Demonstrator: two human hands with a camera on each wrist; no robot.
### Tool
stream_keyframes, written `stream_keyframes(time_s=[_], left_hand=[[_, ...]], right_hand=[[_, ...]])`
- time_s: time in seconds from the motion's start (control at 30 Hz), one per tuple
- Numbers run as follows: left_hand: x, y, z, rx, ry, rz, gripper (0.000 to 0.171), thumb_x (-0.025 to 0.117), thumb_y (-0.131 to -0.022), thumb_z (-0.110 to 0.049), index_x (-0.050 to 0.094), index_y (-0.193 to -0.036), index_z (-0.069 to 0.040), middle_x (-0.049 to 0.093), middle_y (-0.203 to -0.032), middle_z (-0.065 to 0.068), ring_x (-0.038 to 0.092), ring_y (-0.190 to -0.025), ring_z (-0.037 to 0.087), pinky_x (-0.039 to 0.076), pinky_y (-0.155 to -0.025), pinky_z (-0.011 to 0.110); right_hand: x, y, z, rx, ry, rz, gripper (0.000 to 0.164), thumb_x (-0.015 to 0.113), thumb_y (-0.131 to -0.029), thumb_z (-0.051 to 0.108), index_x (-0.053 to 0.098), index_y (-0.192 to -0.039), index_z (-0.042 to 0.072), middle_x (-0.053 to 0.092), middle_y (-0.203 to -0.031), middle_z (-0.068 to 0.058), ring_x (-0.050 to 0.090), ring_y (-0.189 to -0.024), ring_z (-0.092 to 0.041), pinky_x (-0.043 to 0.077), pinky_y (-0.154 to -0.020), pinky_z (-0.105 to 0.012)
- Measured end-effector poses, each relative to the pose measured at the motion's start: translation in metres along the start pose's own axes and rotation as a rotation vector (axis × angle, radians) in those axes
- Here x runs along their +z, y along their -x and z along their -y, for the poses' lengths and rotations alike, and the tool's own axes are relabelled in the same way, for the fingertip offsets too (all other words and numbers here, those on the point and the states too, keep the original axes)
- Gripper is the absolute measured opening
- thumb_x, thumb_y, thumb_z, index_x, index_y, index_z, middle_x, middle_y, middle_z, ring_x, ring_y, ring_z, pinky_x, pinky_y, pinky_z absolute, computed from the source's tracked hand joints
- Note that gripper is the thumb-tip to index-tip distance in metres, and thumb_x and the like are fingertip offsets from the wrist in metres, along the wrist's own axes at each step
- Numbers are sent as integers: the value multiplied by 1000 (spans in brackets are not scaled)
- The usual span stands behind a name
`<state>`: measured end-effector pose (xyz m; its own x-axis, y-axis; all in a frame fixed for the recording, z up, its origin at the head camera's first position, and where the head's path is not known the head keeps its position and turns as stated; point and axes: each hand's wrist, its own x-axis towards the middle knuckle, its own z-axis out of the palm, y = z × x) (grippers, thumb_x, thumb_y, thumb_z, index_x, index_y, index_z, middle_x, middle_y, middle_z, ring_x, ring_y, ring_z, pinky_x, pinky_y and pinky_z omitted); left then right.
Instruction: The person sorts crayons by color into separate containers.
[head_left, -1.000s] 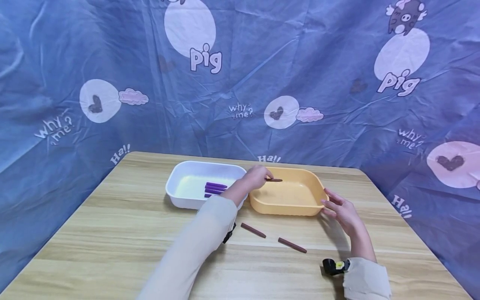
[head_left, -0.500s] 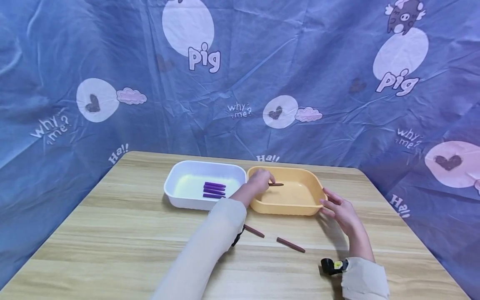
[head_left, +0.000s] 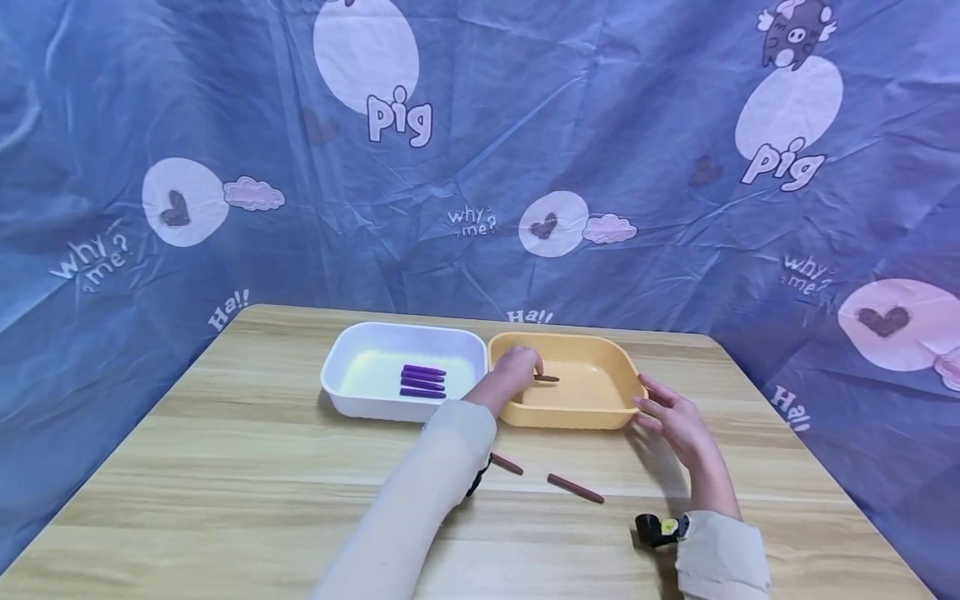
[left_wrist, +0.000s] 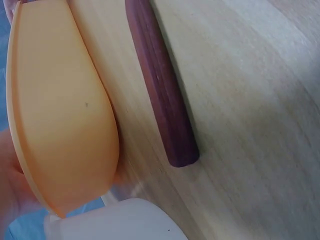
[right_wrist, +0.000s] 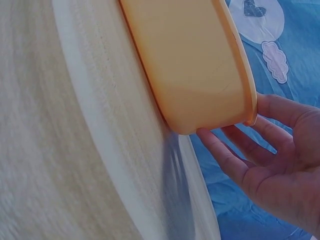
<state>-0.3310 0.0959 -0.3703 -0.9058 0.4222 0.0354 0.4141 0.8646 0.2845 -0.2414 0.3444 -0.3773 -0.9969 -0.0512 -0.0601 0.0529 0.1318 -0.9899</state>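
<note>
My left hand [head_left: 516, 371] reaches into the orange tray [head_left: 570, 418] and pinches a brown crayon [head_left: 547, 378] near its left end, low over the tray's floor. The fingertips are partly hidden behind the back of the hand. My right hand [head_left: 678, 421] touches the outer right end of the same tray; in the right wrist view its fingers [right_wrist: 225, 155] lie spread against the wall and rim. A second brown crayon [head_left: 574, 488] lies on the table in front. Another brown crayon [left_wrist: 162, 90] lies left of it, partly covered by the left sleeve in the head view.
A white tray [head_left: 375, 406] stands against the orange tray's left side, with several purple crayons [head_left: 422, 384] lying in it. The wooden table [head_left: 225, 467] ends at a blue printed cloth [head_left: 420, 208] behind. A black wrist camera [head_left: 656, 530] sits by the right cuff.
My left hand has lowered into the orange tray with the brown crayon. The right hand stays at the tray's end. The head view has shifted slightly.
</note>
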Motion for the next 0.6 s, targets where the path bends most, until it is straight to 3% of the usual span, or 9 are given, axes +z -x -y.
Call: stream_keyframes(time_s=[0.17,0.37,0.5,0.6], left_hand=[[2,0,0,6,-16,-5,24,65,-78,0,73,-92,-18,64,-100,1,57,-94,17,47,-76,20],[-1,3,2,-6,-33,21,25,68,-81,-7,71,-103,-18,62,-110,0,54,-103,17,46,-84,21],[-9,9,6,-1,8,23,30,68,-81,-7,68,-109,-19,62,-110,1,53,-104,17,46,-83,22],[-17,16,10,58,50,-3,32,66,-81,-2,68,-110,-16,64,-105,1,56,-100,16,47,-82,22]], right_hand=[[0,0,0,6,18,0,62,51,-94,9,15,-144,-4,12,-148,-22,33,-125,-17,44,-93,-31],[0,0,0,13,18,4,62,50,-95,8,14,-144,-3,10,-148,-22,19,-130,-32,43,-95,-33],[0,0,1,14,17,6,62,50,-95,9,14,-144,-3,11,-148,-22,24,-130,-28,42,-95,-33],[-1,1,1,8,15,7,62,50,-94,9,14,-144,-3,11,-148,-22,34,-124,-17,42,-95,-33]])
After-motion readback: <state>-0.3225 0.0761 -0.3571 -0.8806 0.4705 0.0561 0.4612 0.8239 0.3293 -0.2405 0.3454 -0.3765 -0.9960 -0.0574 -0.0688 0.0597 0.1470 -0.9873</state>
